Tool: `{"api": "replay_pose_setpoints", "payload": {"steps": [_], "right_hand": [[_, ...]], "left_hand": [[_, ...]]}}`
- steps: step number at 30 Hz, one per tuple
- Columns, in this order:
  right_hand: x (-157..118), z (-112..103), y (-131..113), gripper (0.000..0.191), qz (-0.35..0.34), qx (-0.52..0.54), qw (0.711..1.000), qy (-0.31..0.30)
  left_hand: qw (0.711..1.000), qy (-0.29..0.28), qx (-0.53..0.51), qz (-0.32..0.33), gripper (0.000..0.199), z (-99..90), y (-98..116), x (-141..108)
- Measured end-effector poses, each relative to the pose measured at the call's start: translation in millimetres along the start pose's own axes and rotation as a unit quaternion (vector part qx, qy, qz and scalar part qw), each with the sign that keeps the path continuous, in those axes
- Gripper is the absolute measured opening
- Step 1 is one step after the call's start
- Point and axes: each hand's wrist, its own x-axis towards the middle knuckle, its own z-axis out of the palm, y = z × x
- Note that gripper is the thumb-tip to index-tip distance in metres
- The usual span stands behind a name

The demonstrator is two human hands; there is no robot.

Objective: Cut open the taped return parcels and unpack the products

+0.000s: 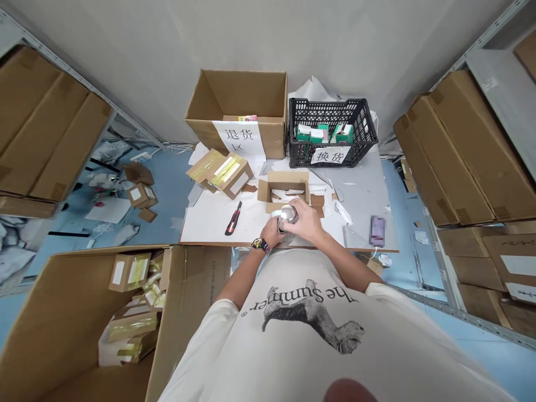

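Note:
A shiny silver, rounded object [288,213] is held between both hands close to the table's front edge; its exact kind cannot be made out. My right hand [306,221] grips its upper right side, fingers curled over it. Below and to the left, my left hand [273,231], with a watch at the wrist, is closed around its lower part. Just beyond the hands stands a small open cardboard box [278,207] with white material inside. To the left lies a red and black utility knife [233,219].
Two taped cartons [229,174] lie at the table's left. Behind stand a large cardboard box [274,137] and a black plastic crate [301,155] holding green-white boxes. A phone [377,230] rests at right. A big carton [178,296] with taped parcels stands front left; shelves flank both sides.

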Motion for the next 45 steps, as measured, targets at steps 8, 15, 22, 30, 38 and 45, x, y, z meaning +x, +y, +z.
{"api": "replay_pose_setpoints", "payload": {"steps": [8, 15, 22, 30, 38, 45], "right_hand": [[49, -35, 21, 0.047, 0.107, 0.336, 0.922, 0.158], [64, -11, 8, 0.059, 0.167, 0.472, 0.86, 0.099], [70, -4, -14, 0.065, 0.159, 0.512, 0.842, 0.063], [63, -7, -21, 0.063, 0.197, 0.566, 0.8, 0.035], [54, -13, -25, 0.062, 0.198, 0.571, 0.796, 0.029], [49, -16, -26, 0.066, 0.186, 0.564, 0.805, 0.022]], "left_hand": [[0.983, 0.133, -0.128, -0.012, 0.121, -50.3, 48, -41], [0.776, -0.06, -0.581, -0.239, 0.081, -58.0, 120, -21], [0.766, 0.027, -0.613, -0.192, 0.071, -41.5, 158, -24], [0.797, 0.085, -0.576, -0.16, 0.079, -35.2, 173, -23], [0.808, 0.108, -0.558, -0.156, 0.072, -33.3, 175, -24], [0.824, 0.111, -0.536, -0.148, 0.077, -32.7, 176, -28]]}}
